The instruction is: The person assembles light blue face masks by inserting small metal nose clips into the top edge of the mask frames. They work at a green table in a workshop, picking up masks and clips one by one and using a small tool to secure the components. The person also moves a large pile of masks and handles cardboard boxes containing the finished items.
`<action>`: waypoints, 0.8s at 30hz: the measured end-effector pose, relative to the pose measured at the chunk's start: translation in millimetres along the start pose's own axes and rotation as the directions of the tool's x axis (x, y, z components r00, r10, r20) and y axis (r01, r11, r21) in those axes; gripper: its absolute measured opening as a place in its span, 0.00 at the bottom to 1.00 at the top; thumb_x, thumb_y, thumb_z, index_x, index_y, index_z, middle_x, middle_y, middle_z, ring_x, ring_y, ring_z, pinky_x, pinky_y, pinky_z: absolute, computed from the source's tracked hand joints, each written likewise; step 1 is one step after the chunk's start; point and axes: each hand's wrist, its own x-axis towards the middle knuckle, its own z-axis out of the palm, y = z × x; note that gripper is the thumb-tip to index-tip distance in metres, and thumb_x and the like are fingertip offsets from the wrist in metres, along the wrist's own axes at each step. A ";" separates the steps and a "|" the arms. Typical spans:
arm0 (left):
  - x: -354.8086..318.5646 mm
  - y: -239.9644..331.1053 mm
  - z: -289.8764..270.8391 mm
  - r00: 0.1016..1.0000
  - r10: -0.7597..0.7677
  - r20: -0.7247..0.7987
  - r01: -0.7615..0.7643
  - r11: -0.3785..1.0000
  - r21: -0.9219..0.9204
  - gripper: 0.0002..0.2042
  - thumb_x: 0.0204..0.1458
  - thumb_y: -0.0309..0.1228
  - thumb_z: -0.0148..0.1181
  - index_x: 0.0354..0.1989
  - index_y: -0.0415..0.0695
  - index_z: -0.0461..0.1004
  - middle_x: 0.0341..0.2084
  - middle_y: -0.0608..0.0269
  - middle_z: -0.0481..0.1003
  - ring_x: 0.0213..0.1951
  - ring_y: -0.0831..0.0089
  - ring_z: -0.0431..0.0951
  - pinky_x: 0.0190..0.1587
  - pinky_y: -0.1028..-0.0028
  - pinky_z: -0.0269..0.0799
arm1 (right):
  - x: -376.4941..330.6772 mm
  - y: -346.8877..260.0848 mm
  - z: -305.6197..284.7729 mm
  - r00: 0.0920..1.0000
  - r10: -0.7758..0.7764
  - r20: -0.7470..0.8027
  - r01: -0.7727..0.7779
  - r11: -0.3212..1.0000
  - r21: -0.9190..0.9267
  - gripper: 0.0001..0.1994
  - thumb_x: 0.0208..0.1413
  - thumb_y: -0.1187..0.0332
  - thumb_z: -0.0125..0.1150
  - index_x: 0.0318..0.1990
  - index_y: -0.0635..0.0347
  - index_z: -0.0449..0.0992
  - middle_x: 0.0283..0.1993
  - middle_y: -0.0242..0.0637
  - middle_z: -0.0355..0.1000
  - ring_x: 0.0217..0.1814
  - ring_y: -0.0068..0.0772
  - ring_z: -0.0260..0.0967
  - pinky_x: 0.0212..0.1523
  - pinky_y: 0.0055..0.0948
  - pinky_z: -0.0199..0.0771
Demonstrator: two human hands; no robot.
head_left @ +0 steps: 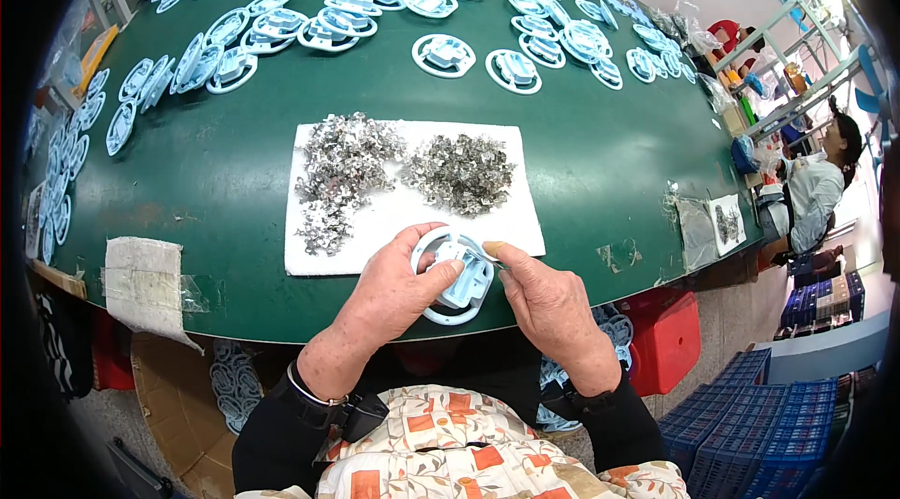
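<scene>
Before me, at the table's near edge, is a light blue plastic toy steering wheel (462,285), a ring with a boxy hub. My left hand (394,283) is closed around its left side, thumb pressed on the hub. At the wheel's upper right, my right hand (548,297) has thumb and forefinger together against the rim; anything small between them is hidden. Just beyond lies a white pad (412,255) bearing two heaps of small metal clips, a shinier left heap (342,171) and a darker right heap (459,175).
Many similar blue wheels (443,55) cover the far and left parts of the green table (234,180). A red stool (666,340) and stacked blue crates (750,429) stand at the right. A cardboard box (183,405) sits below left. Other people work beyond the table.
</scene>
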 end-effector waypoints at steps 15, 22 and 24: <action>-2.5 -0.9 -4.9 0.999 0.004 0.033 0.001 0.991 -0.137 0.26 0.60 0.30 0.62 0.65 0.34 0.63 0.50 0.54 0.76 0.50 0.76 0.77 0.49 0.77 0.76 | 7.1 6.5 -13.0 0.996 -0.084 0.031 0.087 0.992 -0.093 0.15 0.61 0.70 0.62 0.55 0.50 0.78 0.22 0.36 0.72 0.22 0.31 0.73 0.22 0.30 0.71; -17.4 -1.6 2.1 0.982 -0.003 0.190 0.069 0.938 -0.340 0.29 0.60 0.30 0.64 0.67 0.35 0.62 0.51 0.58 0.74 0.51 0.77 0.74 0.54 0.77 0.73 | -11.9 8.4 6.3 0.840 0.353 0.412 -0.509 0.251 0.823 0.13 0.71 0.61 0.55 0.49 0.64 0.76 0.33 0.20 0.71 0.28 0.11 0.64 0.26 0.18 0.65; -19.1 1.1 1.4 0.978 0.074 0.195 -0.024 0.969 -0.245 0.29 0.61 0.28 0.61 0.69 0.34 0.59 0.52 0.57 0.74 0.52 0.74 0.76 0.53 0.74 0.76 | -9.3 2.6 2.4 0.824 0.373 0.427 -0.532 0.250 0.809 0.13 0.71 0.62 0.55 0.48 0.64 0.77 0.33 0.20 0.71 0.31 0.11 0.64 0.29 0.17 0.65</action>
